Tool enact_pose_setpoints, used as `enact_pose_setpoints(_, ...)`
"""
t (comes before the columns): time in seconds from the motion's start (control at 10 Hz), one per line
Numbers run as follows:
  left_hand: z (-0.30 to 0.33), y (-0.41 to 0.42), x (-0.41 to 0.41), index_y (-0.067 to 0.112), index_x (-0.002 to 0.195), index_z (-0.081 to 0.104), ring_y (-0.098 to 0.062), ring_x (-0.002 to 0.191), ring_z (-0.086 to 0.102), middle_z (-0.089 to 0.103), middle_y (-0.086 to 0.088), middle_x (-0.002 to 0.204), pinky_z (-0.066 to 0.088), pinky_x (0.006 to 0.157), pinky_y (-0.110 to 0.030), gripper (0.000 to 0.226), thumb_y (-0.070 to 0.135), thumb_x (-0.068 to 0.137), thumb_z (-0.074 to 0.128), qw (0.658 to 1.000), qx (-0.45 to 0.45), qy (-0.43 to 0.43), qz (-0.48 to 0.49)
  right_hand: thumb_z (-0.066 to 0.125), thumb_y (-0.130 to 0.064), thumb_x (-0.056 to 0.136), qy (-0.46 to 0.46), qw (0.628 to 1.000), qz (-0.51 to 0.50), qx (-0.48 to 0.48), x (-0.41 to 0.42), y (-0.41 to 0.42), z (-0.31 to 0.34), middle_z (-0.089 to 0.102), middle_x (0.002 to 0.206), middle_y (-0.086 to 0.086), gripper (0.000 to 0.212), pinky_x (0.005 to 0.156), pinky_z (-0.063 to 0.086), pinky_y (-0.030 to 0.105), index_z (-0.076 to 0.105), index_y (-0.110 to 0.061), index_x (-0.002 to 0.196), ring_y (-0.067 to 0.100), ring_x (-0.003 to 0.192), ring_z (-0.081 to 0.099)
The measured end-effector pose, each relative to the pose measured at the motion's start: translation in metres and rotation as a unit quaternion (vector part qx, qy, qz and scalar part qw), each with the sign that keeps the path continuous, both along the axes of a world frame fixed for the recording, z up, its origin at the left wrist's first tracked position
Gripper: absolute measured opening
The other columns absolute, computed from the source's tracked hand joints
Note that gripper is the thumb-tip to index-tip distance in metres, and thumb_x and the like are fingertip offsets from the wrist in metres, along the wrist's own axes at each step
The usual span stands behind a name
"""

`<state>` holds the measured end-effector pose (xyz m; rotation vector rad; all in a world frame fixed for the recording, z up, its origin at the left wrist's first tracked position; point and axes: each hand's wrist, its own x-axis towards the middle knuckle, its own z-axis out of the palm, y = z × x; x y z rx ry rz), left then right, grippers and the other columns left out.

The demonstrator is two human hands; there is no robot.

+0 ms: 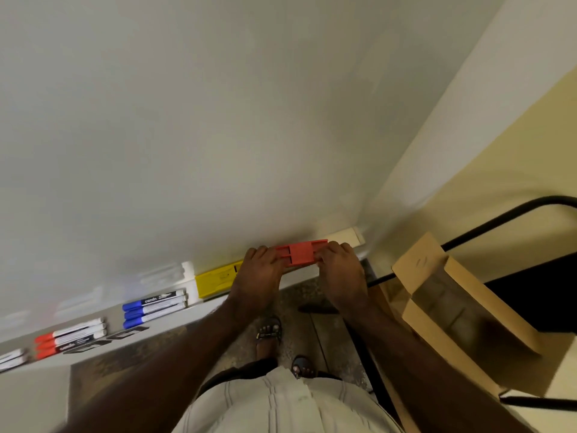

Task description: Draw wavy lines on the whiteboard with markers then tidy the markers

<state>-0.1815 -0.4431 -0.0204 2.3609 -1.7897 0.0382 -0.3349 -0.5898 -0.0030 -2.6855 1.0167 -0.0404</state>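
Note:
The whiteboard (187, 120) fills the upper view and its surface is blank. On the ledge (199, 310) below it lie three blue-capped markers (154, 306), three red-capped markers (70, 337) and more markers (12, 359) at the far left edge. A flat red plastic piece (300, 251) lies on the ledge's right part. My left hand (259, 270) grips its left end and my right hand (338, 267) grips its right end. A yellow block (215, 281) sits just left of my left hand.
An open cardboard box (452, 304) stands to the right beside a black metal chair frame (499, 217). A cream wall (499, 104) meets the board at the right. My sandalled feet (281, 348) show on the speckled floor below.

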Motion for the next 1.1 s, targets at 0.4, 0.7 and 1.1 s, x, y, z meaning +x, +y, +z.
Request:
enact_pose_setpoints(0.4, -0.024, -0.006, 0.030, 0.021, 0.092, 0.073, -0.029, 0.092, 0.059, 0.065, -0.003, 0.094, 0.044, 0.087, -0.041, 0.022, 0.023, 0.071, 0.079, 0.996, 0.089, 0.014, 0.015, 0.065, -0.009, 0.086, 0.067, 0.996, 0.051, -0.007, 0.046, -0.019, -0.014, 0.070, 0.103, 0.001, 0.019, 0.077, 0.053, 0.037, 0.077, -0.018, 0.099, 0.024, 0.096, 0.058)
enact_pose_setpoints(0.7, -0.015, 0.000, 0.022, 0.020, 0.097, 0.074, -0.028, 0.096, 0.059, 0.067, -0.003, 0.103, 0.052, 0.082, -0.040, 0.026, 0.024, 0.073, 0.081, 0.996, 0.086, 0.019, 0.036, 0.065, -0.017, 0.091, 0.077, 0.994, 0.082, -0.006, 0.044, -0.022, -0.013, 0.069, 0.113, 0.004, 0.022, 0.083, 0.052, 0.038, 0.073, -0.017, 0.112, 0.025, 0.102, 0.059)
enact_pose_setpoints(1.1, -0.002, 0.049, -0.026, 0.006, 0.123, 0.069, -0.032, 0.109, 0.064, 0.069, -0.011, 0.116, 0.055, 0.092, -0.045, 0.037, 0.023, 0.091, 0.075, 0.989, -0.052, 0.029, 0.135, 0.063, -0.042, 0.098, -0.029, 0.993, 0.111, -0.009, 0.017, 0.030, -0.002, 0.063, 0.136, 0.004, 0.046, 0.109, 0.047, 0.043, 0.062, -0.016, 0.136, 0.025, 0.128, 0.055)
